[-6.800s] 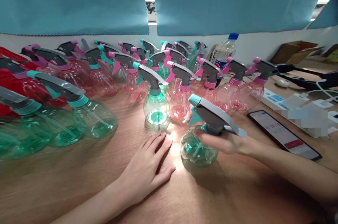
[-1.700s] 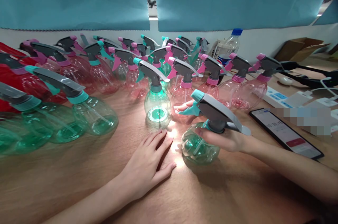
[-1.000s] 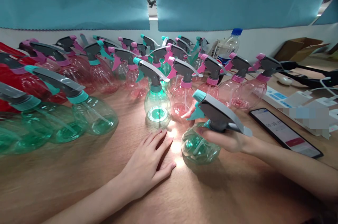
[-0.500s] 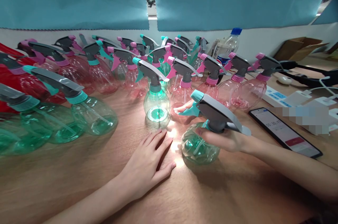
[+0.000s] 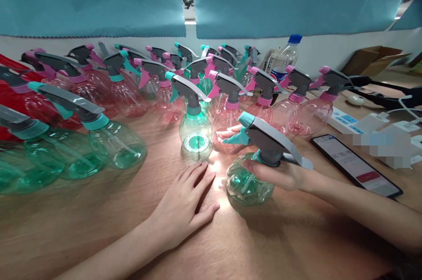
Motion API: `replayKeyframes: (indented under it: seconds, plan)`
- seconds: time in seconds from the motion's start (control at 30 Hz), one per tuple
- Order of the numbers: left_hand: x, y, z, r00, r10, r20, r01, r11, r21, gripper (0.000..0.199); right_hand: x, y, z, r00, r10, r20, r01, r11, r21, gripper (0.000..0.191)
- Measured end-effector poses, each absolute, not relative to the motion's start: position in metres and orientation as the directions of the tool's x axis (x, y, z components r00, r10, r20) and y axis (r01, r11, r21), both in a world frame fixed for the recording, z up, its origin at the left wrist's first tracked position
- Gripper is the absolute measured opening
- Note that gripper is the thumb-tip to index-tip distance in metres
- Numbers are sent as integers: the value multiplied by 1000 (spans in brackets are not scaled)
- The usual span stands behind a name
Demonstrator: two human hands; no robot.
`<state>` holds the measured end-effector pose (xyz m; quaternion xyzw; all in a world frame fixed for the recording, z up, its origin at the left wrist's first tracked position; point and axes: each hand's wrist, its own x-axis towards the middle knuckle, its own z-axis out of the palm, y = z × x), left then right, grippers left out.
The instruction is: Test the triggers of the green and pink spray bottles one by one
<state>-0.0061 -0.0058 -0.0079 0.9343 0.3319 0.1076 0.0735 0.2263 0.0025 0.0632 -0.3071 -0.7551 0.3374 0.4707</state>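
My right hand is wrapped around the neck of a green spray bottle with a grey head and turquoise nozzle and trigger. The thumb lies across the near side below the head, while several fingers show behind the trigger on the far side. The bottle is nearly upright, low at the table; whether its base touches is hard to tell. My left hand lies flat on the wooden table, fingers apart, holding nothing. Just beyond its fingertips stands another green spray bottle. A pink spray bottle stands behind my right fingers.
Several green spray bottles stand at left, and several pink ones farther back and right. A phone lies by my right forearm, near a white power strip. Behind are a blue-capped bottle and a cardboard box.
The fingers of my right hand by the trigger have shifted and spread slightly. The held spray bottle has barely moved. My left hand stays in place.
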Motion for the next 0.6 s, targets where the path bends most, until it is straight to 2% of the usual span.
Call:
replayKeyframes:
  seconds: [0.13, 0.6]
  plan:
    - [-6, -5, -8, 756, 635, 159, 602, -769, 215, 55, 225, 3, 61, -350, 781, 517, 116, 584, -803, 45]
    - [-5, -5, -7, 754, 638, 155, 603, -766, 222, 55, 226, 3, 64, -353, 778, 519, 166, 598, -784, 43]
